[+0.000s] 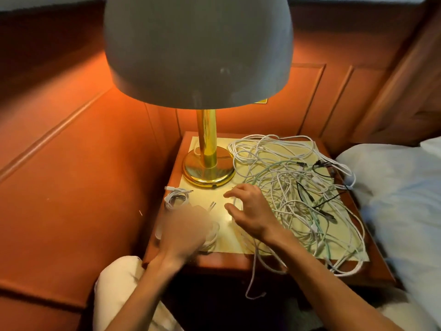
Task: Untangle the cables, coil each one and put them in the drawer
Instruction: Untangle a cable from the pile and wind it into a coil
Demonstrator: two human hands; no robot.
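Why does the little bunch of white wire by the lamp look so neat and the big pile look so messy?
The little coil is one white cable wound into tidy loops; the big pile is many cables crossing every way. The coil is small and sits at the nightstand's left edge; the pile spreads over most of the top, with one end hanging off the front. The coil is all white; the pile also has black and pale green cables. Both lie on the same nightstand.

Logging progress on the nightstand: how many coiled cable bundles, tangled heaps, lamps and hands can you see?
Coiled cable bundles: 2, a small coil and one under the blurred left hand
Tangled heap: 1
Lamp: 1
Hands: 2, including the right hand
Total: 6
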